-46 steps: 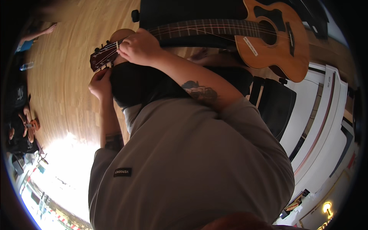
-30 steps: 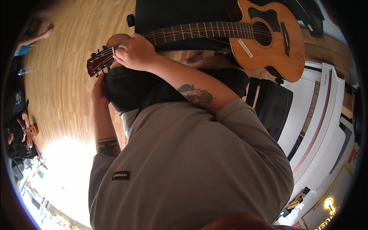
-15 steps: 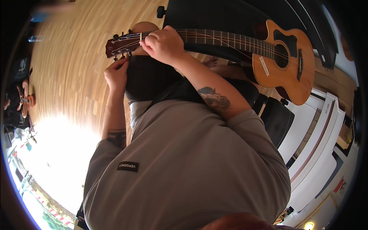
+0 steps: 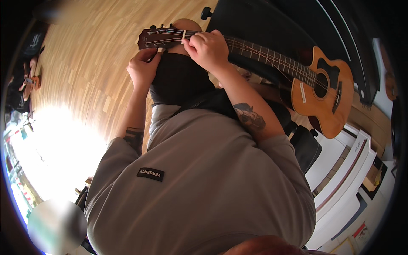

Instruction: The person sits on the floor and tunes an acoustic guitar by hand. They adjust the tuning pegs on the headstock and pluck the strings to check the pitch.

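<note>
Both hands are at the head end of an acoustic guitar (image 4: 326, 121), which stretches across the person's front from the headstock (image 4: 154, 39) at upper left to the tan body at right. Pinched nearly closed, the left hand (image 4: 142, 70) has thumb and fingers on a tuning peg (image 4: 161, 49) at the headstock's near edge. The right hand (image 4: 209, 50) is curled closed over the neck (image 4: 272, 59) just beside the pale nut (image 4: 184, 35); whether it also grips a string cannot be told. One loose string (image 4: 279, 68) slants off the near side of the neck toward the body. The guitar's hollow body opens at a round sound hole (image 4: 321, 86), its inside too dark to make out, between a black pickguard (image 4: 327, 68) and a narrow white label (image 4: 303, 93). At the far right, a tan box-like thing (image 4: 372, 178) sits within a dark-edged surround; its contents cannot be seen. A bare knee (image 4: 187, 24) shows beside the headstock, and a black flat-topped piece of furniture (image 4: 255, 25) lies beyond the neck, above the wooden floor (image 4: 93, 63).
</note>
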`<act>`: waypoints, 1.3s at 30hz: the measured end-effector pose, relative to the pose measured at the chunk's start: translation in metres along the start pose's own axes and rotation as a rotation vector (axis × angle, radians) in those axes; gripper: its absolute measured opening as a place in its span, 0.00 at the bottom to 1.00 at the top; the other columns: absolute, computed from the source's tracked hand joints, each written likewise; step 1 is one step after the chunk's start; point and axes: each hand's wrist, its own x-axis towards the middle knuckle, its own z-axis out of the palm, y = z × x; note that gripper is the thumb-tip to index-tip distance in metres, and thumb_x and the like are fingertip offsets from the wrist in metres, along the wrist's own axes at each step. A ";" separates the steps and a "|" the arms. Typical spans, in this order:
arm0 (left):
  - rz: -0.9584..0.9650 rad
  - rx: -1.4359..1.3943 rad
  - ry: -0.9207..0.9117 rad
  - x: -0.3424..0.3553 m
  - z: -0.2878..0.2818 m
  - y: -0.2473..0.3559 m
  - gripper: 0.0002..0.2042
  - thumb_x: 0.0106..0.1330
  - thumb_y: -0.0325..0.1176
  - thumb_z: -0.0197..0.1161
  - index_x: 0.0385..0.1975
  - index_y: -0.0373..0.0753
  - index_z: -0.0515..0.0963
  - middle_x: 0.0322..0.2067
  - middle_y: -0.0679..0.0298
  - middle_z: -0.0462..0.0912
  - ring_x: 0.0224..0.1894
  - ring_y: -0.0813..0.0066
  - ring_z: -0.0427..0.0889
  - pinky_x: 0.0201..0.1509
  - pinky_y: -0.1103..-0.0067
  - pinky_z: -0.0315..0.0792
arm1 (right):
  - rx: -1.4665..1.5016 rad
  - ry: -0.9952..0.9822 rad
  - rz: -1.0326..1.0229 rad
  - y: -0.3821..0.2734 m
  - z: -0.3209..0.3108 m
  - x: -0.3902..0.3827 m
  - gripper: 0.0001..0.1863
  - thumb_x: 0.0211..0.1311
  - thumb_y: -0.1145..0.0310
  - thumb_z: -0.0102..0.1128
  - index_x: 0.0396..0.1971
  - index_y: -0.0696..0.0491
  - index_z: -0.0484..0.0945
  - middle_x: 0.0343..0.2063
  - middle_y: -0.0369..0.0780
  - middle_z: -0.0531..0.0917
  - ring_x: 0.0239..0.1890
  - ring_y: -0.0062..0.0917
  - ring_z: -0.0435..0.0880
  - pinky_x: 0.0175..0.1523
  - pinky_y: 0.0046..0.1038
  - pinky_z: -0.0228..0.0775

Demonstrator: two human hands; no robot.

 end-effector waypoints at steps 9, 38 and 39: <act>-0.817 -0.940 -0.331 0.020 0.004 -0.039 0.13 0.76 0.35 0.66 0.49 0.30 0.86 0.39 0.57 0.91 0.38 0.69 0.90 0.45 0.74 0.85 | 0.014 0.009 -0.017 -0.001 0.002 0.001 0.20 0.62 0.61 0.73 0.15 0.45 0.73 0.15 0.31 0.78 0.21 0.27 0.80 0.34 0.34 0.64; -0.643 -0.823 -0.200 0.010 0.006 -0.038 0.20 0.70 0.38 0.76 0.51 0.27 0.85 0.40 0.60 0.90 0.39 0.75 0.88 0.43 0.76 0.83 | 0.022 0.026 -0.023 0.000 0.004 0.001 0.20 0.61 0.62 0.74 0.15 0.45 0.72 0.15 0.31 0.78 0.20 0.28 0.80 0.34 0.34 0.64; -0.663 -0.818 -0.224 0.011 0.006 -0.036 0.20 0.71 0.39 0.75 0.52 0.28 0.84 0.41 0.60 0.90 0.39 0.74 0.88 0.43 0.76 0.83 | 0.021 0.031 -0.026 0.001 0.004 0.000 0.20 0.61 0.62 0.74 0.15 0.45 0.72 0.15 0.31 0.78 0.20 0.28 0.79 0.33 0.34 0.63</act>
